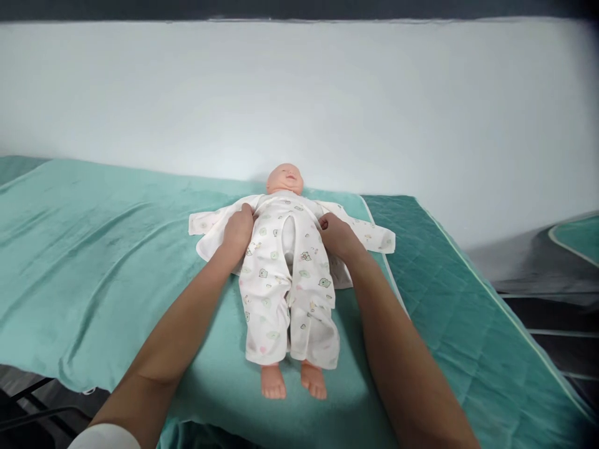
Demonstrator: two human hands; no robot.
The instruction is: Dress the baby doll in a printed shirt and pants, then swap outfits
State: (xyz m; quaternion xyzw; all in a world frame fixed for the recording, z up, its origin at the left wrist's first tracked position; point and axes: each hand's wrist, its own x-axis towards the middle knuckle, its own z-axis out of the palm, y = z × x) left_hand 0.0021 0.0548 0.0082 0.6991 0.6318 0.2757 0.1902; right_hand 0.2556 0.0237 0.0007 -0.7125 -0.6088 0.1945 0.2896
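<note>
Well — doll (287, 274) lies head-away, feet near; both hands (238, 227) at chest.

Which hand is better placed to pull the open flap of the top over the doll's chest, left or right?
Probably the left hand: it grips the wide loose flap of the printed top beside the doll. The right hand only rests on the other edge.

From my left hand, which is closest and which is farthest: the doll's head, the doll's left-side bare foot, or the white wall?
1. Doll's head, just up and right of the left hand.
2. Bare foot, down by the near edge.
3. White wall, behind the bed.
</note>
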